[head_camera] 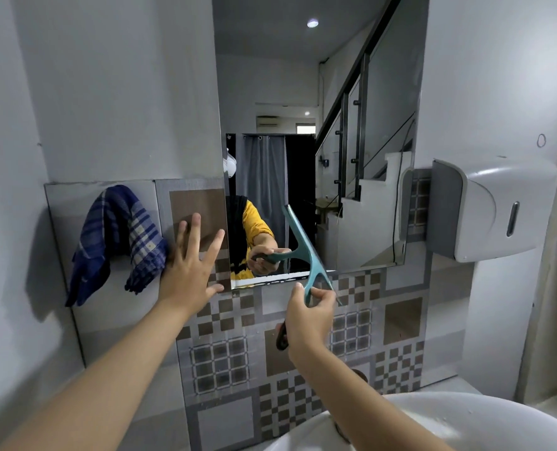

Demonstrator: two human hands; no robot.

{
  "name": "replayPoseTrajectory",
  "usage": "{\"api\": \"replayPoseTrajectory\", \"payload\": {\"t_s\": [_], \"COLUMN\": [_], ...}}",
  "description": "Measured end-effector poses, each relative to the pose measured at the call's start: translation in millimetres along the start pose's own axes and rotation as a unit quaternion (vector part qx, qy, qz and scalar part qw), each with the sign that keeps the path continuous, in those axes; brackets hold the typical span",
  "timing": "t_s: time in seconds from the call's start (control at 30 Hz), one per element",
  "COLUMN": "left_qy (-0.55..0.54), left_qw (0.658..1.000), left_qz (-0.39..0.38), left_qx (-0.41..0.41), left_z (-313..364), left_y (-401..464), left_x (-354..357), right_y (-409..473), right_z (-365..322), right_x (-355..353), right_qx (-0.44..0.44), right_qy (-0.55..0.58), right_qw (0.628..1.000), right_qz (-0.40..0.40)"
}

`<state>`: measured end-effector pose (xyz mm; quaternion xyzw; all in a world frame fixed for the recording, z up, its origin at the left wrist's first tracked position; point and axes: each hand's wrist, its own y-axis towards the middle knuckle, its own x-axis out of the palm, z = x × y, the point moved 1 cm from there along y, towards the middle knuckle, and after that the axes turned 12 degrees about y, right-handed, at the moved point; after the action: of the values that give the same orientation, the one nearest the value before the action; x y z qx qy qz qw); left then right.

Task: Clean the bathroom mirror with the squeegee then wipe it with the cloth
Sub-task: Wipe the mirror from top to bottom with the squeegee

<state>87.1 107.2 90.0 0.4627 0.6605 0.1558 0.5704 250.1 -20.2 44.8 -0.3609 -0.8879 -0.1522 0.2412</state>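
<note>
Right hand point(308, 315) grips teal squeegee point(306, 255) by handle, blade tilted against lower part of mirror point(319, 125), near bottom edge. Left hand point(189, 268) open, fingers spread, flat on patterned tile wall point(400, 320) just left of mirror. Blue checked cloth point(118, 239) hangs on wall, touching left hand's outer edge. White dispenser point(491, 206) mounted right of mirror. White sink point(465, 424) rim below right arm. Walls plain grey-white above tiles. Mirror reflects staircase, grey curtain, ceiling light.

Teal squeegee point(304, 252) tilted against the wall mirror's point(319, 109) lower edge, blue plaid cloth point(114, 242) hanging left on the tiles
</note>
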Motion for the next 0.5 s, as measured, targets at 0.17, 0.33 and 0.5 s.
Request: {"api": "replayPoseTrajectory", "payload": {"t_s": [0.17, 0.33, 0.5], "left_qy": [-0.016, -0.017, -0.012], "left_qw": [1.0, 1.0, 1.0], "left_qz": [0.001, -0.013, -0.013], "left_qx": [-0.016, -0.016, -0.009], "left_z": [1.8, -2.5, -8.7], "left_y": [-14.9, -23.9, -29.5], "left_x": [9.3, 12.9, 14.8], "right_y": [-15.4, -21.2, -20.2], "right_z": [16.2, 32.4, 48.9], "right_x": [10.1, 12.2, -1.3], "right_qx": [-0.036, -0.074, -0.166], "right_qy": [-0.047, -0.084, -0.17], "right_qw": [0.996, 0.99, 0.967], "right_qz": [-0.062, -0.08, -0.092]}}
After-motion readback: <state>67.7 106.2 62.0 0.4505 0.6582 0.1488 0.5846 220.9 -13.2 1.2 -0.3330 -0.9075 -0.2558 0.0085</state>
